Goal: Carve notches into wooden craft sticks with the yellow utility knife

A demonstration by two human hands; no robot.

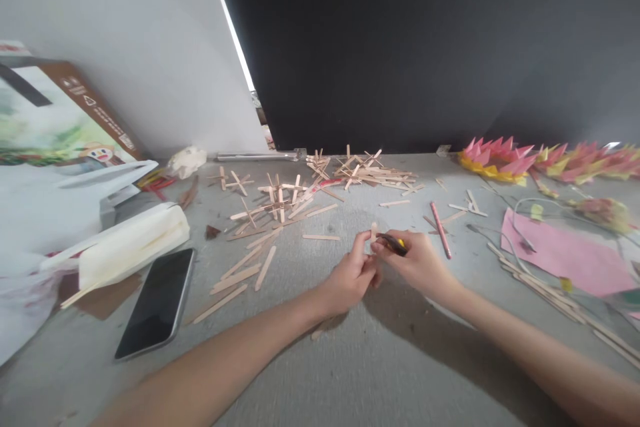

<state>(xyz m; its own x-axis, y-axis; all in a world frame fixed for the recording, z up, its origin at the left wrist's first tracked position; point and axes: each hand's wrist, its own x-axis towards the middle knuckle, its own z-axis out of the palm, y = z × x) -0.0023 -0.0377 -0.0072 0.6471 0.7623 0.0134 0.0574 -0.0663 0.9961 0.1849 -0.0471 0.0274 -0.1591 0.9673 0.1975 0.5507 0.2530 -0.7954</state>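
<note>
My left hand [354,273] is closed on a wooden craft stick [374,232], which stands nearly upright between its fingertips. My right hand [417,260] grips a small black-and-yellow tool [395,243] that looks like a utility knife. Its dark end meets or nearly meets the stick; contact is too small to make out. Both hands are close together above the grey tabletop [320,373]. A single craft stick [321,237] lies just beyond my left hand, and a pink patterned pen [441,230] rests to the right of my right hand.
Piled craft sticks [285,200] spread along the back. At left are a phone [157,303], a paper packet [135,243] and a plastic bag [40,213]. Pink-and-yellow folded paper [500,159], a cable [517,230], pink paper [565,247] and long thin sticks [555,300] occupy the right.
</note>
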